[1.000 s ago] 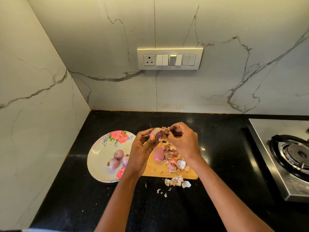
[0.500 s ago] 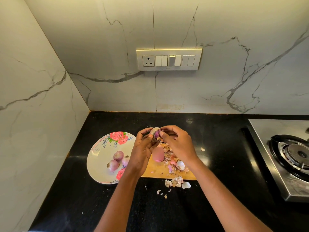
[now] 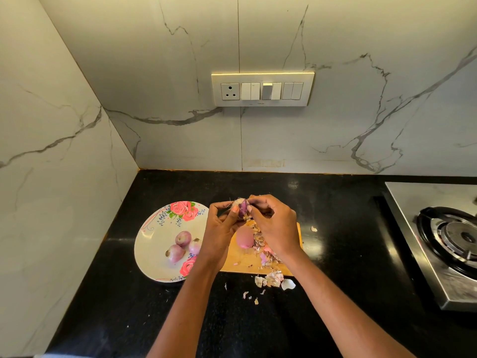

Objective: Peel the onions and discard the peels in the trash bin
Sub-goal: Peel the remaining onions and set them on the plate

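I hold a small purple onion [image 3: 242, 208] in the air over the far edge of a wooden board [image 3: 241, 263]. My left hand [image 3: 221, 232] grips it from the left, thumb and fingers curled round it. My right hand [image 3: 275, 226] meets it from the right, fingertips pinching at its skin, the other fingers curled in. Dry roots stick out at the onion's top.

Under my hands, a peeled pink onion [image 3: 245, 237] lies on the board. Beside it, to the right, sits a heap of peels [image 3: 263, 248], partly hidden by my right wrist. More peels [image 3: 275, 279] have spilled off the board's near edge onto the black surface [image 3: 335, 254], with a few small scraps closer to me and one lone scrap [image 3: 313, 229] to the right of the board.

Left of the board, touching it, is a white plate [image 3: 154, 244] with red roses printed on it. Three unpeeled onions [image 3: 182, 245] rest together on the plate, near my left wrist.

At the far right stands a steel stove [image 3: 423, 244] with a black burner [image 3: 456, 237], well apart from the board. The walls behind and to the left are pale marble tile, and a switchboard [image 3: 262, 89] with a socket is set in the back wall. No trash bin shows in view.
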The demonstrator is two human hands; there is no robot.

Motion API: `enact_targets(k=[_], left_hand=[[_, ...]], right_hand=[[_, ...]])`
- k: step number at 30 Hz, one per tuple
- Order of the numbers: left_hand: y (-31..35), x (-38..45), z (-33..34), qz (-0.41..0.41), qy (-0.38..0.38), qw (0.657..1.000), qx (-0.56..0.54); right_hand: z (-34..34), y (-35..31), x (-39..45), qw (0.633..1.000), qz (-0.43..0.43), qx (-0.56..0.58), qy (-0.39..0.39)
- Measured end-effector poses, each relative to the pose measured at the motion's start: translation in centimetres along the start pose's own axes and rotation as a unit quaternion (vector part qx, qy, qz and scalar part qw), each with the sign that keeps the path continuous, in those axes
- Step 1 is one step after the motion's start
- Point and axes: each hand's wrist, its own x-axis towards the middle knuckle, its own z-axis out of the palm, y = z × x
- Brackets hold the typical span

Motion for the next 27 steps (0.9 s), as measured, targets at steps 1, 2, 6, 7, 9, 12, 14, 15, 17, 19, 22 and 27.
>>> enact_targets(k=[1, 2, 6, 7, 9, 12, 14, 15, 17, 19, 22, 27], left_hand=[[-0.1, 0.0, 0.0, -0.002, 0.0, 1.0, -0.003], [-0.2, 0.0, 0.1, -0.004, 0.002, 1.0, -0.006], [-0.2, 0.0, 0.0, -0.012, 0.01, 1.0, -0.014], [-0.2, 0.0, 0.0, -0.013, 0.009, 1.0, -0.014], [-0.3, -0.2, 0.2, -0.016, 0.008, 1.0, -0.015], [-0.4, -0.2, 0.2, -0.024, 0.011, 0.999, -0.033], [-0.1, -0.2, 0.0, -0.027, 0.01, 0.998, -0.058], [0.0, -0.2, -0.1, -0.027, 0.009, 0.997, -0.07], [0.3, -0.3, -0.2, -0.035, 0.007, 0.996, -0.086], [0.5, -0.2, -0.4, -0.044, 0.01, 0.995, -0.086], [0.7, -0.2, -0.6, -0.042, 0.019, 0.997, -0.07], [0.5, -0.3, -0.3, -0.024, 0.003, 0.999, -0.047]], right_hand=[[0.0, 0.1, 0.0, 1.0, -0.003, -0.004, 0.004], [0.0, 0.2, 0.0, 1.0, -0.004, -0.007, 0.007], [0.2, 0.5, 0.1, 1.0, 0.002, -0.012, 0.007], [0.2, 0.5, 0.2, 1.0, 0.006, -0.013, 0.009], [0.1, 0.6, 0.3, 1.0, 0.016, -0.015, 0.013], [-0.2, 0.9, 0.5, 0.999, 0.033, -0.019, 0.017], [-0.5, 1.4, 0.7, 0.998, 0.053, -0.02, 0.019], [-0.7, 1.6, 0.8, 0.998, 0.063, -0.023, 0.021], [-1.2, 2.4, 0.8, 0.995, 0.085, -0.042, 0.027], [-1.7, 3.2, 0.8, 0.991, 0.107, -0.079, 0.023], [-1.6, 3.7, 0.9, 0.984, 0.112, -0.135, -0.03], [-0.9, 0.9, 0.7, 0.996, 0.066, -0.036, -0.047]])
